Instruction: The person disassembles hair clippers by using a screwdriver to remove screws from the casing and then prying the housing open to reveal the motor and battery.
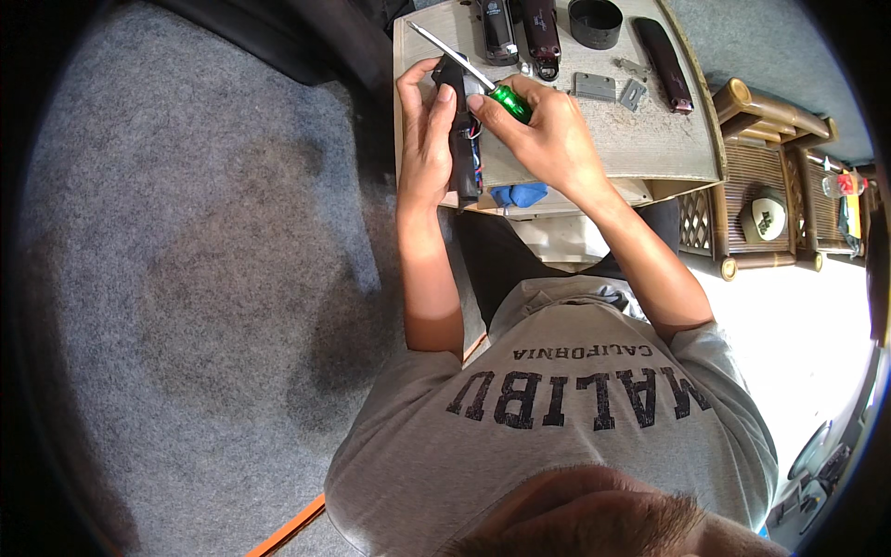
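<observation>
My left hand [425, 153] is closed around a black hair clipper body [465, 172], held upright near the table's left front edge. Along its right side the clipper is opened up, and thin coloured wires show inside. My right hand [560, 130] grips a screwdriver [510, 102] by its green handle, with the metal shaft pointing up and to the left across the top of the clipper. The screwdriver's tip is in the air, beyond the clipper. My right thumb and fingertips are close to the clipper's upper part; whether they touch it I cannot tell.
On the worn table [682, 153] lie a black clipper [499, 35], a dark maroon casing [541, 37], another maroon casing [661, 60], a clipper blade [594, 86] and a small metal plate [634, 95]. A round black container [595, 25] stands behind. Blue cloth [520, 195] sits below the front edge.
</observation>
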Tool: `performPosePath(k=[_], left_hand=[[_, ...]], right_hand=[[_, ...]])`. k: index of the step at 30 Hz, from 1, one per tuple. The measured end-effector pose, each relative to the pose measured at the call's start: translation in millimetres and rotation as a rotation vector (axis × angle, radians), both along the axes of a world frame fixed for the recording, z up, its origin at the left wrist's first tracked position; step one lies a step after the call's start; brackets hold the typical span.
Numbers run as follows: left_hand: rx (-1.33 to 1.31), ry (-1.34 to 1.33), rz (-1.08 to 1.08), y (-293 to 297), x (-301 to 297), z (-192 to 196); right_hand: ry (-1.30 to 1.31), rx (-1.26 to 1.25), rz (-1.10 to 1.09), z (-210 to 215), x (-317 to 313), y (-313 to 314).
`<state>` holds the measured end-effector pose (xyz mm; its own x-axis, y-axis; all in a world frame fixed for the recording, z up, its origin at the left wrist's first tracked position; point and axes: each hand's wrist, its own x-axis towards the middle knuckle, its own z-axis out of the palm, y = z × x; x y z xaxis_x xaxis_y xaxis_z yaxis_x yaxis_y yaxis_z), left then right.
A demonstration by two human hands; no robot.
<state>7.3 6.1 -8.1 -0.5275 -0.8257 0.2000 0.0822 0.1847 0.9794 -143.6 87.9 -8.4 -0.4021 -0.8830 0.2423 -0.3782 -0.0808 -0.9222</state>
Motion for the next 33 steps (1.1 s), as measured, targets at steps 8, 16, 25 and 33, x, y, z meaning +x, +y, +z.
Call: performPosePath(k=[8,16,25,33], left_hand=[[-0.035,0.012,-0.015,0,-1,-4],[0.133,0.132,-0.045,2,4,-1],[0.152,0.109,-0.104,-6,7,-9],[0.250,0.181,-0.181,-7,10,-7]], right_hand=[[-0.008,-0.016,0.012,0,0,0],[0.016,0.018,-0.013,3,0,1],[-0.025,-0.008,0.001,1,1,1],[0.047,-0.034,-0.022,-2,0,-1]])
